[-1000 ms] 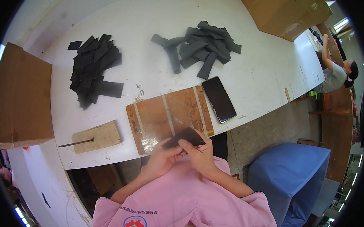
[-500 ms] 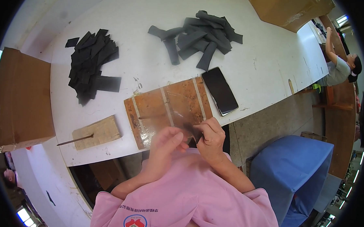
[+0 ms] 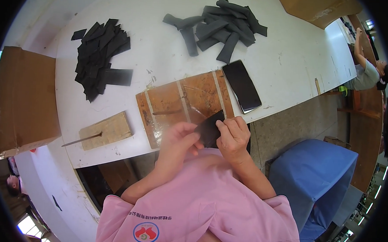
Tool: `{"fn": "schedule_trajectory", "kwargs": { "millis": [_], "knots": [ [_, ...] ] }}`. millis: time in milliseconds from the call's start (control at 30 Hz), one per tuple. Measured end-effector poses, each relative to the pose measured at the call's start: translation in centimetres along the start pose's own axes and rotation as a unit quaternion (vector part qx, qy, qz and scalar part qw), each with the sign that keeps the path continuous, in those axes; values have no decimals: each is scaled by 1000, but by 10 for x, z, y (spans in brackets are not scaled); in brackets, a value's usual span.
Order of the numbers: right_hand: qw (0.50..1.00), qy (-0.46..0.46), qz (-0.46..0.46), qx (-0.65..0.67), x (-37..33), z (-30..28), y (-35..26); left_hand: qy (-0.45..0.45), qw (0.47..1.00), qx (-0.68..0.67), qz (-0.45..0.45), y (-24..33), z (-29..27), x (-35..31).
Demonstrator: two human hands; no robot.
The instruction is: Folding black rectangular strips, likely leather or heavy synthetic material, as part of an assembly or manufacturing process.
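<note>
A flat black strip of fabric or foam [image 3: 210, 129] is held between my two hands, close to my chest and over the near edge of a brown board [image 3: 177, 101]. My right hand [image 3: 234, 138] pinches its right side, fingers curled. At its left edge, the thumb and fingers of my left hand [image 3: 178, 142] close on it, slightly blurred. On the white table [image 3: 287, 77], a pile of flat black strips [image 3: 97, 56] lies to the left. Farther back, a heap of dark grey rolled or tube-like pieces [image 3: 228, 27] lies beyond the board.
A phone [image 3: 242, 86] lies right of the board. To the left, a pointed metal rod [image 3: 82, 140] rests on a wooden block [image 3: 107, 130]. Cardboard boxes stand at left [image 3: 28, 101] and far right [image 3: 322, 10]. A blue cover [image 3: 310, 173] is beside me; a co-worker [image 3: 369, 74] stands at far right.
The black strip, folded and blurred in my right hand before, is now spread flat between both hands. My left hand has come to its left edge. The whole view has shifted slightly.
</note>
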State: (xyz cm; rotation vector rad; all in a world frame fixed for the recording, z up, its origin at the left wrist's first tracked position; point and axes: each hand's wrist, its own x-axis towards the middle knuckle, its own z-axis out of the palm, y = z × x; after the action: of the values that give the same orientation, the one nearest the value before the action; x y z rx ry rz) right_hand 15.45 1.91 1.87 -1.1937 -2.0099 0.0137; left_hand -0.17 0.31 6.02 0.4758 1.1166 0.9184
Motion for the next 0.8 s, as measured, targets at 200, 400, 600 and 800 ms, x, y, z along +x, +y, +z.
{"fn": "schedule_trajectory", "kwargs": {
  "millis": [200,400,600,800],
  "knots": [
    [999,-28,-20,-4,3,0,1,38,998,48,31,-8,-5,8],
    [935,-203,185,225,20,-25,-18,126,978,142,87,-3,-3,7],
    [927,-141,200,283,22,-18,-32,44,881,326,340,-7,-3,3],
    [987,-88,63,120,23,-2,-34,144,775,420,450,-22,-1,5]
  ]
}}
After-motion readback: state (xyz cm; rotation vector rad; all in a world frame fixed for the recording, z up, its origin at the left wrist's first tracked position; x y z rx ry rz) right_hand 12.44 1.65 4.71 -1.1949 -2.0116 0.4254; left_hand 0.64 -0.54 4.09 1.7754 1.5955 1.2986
